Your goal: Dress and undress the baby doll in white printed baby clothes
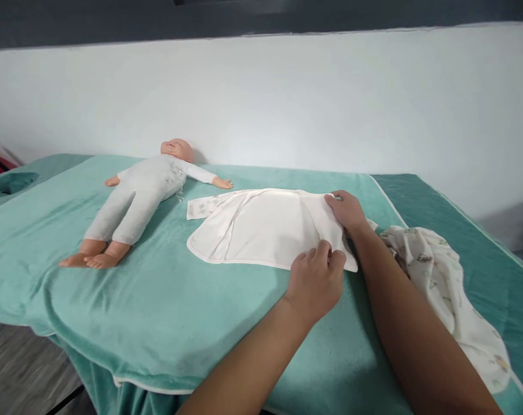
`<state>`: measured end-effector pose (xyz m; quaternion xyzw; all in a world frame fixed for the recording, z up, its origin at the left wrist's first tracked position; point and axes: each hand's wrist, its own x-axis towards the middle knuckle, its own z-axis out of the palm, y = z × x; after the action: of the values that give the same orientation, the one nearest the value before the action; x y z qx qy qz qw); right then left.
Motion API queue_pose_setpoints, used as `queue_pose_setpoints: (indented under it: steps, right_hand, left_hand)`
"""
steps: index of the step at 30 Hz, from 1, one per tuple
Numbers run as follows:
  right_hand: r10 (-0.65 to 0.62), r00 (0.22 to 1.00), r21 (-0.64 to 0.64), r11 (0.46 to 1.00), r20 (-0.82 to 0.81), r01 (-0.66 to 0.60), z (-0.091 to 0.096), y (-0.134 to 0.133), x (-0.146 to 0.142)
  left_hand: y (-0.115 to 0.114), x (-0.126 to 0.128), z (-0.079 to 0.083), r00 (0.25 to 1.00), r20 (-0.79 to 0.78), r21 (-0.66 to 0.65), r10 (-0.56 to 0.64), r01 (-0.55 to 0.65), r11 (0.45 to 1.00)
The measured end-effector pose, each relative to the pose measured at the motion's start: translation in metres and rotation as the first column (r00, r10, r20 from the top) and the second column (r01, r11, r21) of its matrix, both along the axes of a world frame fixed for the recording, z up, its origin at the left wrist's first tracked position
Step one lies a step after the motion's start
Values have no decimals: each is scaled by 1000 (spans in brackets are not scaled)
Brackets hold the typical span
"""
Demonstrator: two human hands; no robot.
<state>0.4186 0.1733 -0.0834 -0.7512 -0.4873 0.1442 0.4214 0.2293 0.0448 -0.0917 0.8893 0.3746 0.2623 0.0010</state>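
Observation:
A white baby shirt [265,227] lies spread on the green blanket, its inner side showing and one printed sleeve [203,207] reaching left. My left hand [316,279] is closed at the shirt's near right part, fingers curled down onto the cloth; the fingertips are partly hidden. Farther back, my right hand [346,212] grips the shirt's far right edge between thumb and fingers. Just right of my right forearm is a crumpled white printed cloth [434,271], partly covered by the arm.
A baby doll [144,190] with a white cloth body lies on its back at the left, one hand near the shirt's sleeve. The green blanket [179,323] covers the table and hangs over its front edge. A white wall [287,104] stands behind.

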Motion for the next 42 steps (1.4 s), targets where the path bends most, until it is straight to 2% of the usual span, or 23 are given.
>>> queue_pose_setpoints:
  steps: [6, 11, 15, 19, 22, 24, 26, 29, 32, 35, 37, 39, 41, 42]
  right_hand:
    - [30, 997, -2, 1000, 78, -30, -2, 0, 2]
    - [31, 971, -10, 1000, 236, -30, -6, -4, -8]
    - [68, 908, -71, 997, 415, -42, -6, -9, -15]
    - [86, 831, 75, 986, 550, -152, -3, -10, -15]
    - [175, 827, 128, 950, 534, -284, -4, -10, -17]
    - [294, 803, 35, 931, 518, -364, -7, -10, -22]
    - [403, 741, -116, 905, 537, -409, -11, -11, -30]
    - [469, 676, -281, 883, 568, -376, -15, -11, -39]
    - [477, 677, -323, 879, 561, -352, -16, -11, -38]
    - [480, 711, -280, 877, 515, -390, -14, -14, -23]
    - [344, 788, -224, 938, 510, -265, -11, -20, -8]
    - [107, 840, -209, 978, 532, 8, -4, -31, 9]
    - [-67, 830, -253, 936, 553, 244, 5, -42, 24]
    - [-94, 833, -306, 903, 546, 302, 9, -47, 30]
  left_hand:
    - [-1, -1, 3, 995, -46, 24, 87, -86, 996]
    - [-3, -2, 5, 998, -43, -21, 42, -43, 999]
    - [-4, -3, 6, 999, -22, 16, -34, 34, 999]
    - [-2, -1, 2, 988, 53, 60, -144, 141, 988]
    - [0, -1, -3, 984, 90, 58, -152, 147, 987]
    - [0, 0, -5, 982, 97, 73, -159, 152, 986]
    - [-1, 0, -7, 980, 94, 101, -176, 166, 981]
    - [0, -1, -9, 975, 99, 131, -201, 188, 973]
    - [1, -1, -10, 968, 129, 116, -215, 201, 973]
    - [3, -2, -10, 959, 175, 52, -223, 217, 975]
    - [4, -3, -9, 950, 208, 4, -231, 235, 972]
    - [5, -4, -8, 943, 241, -35, -228, 243, 969]
    - [6, -4, -7, 943, 280, -74, -178, 207, 976]
    - [7, -4, -7, 945, 301, -101, -127, 165, 981]
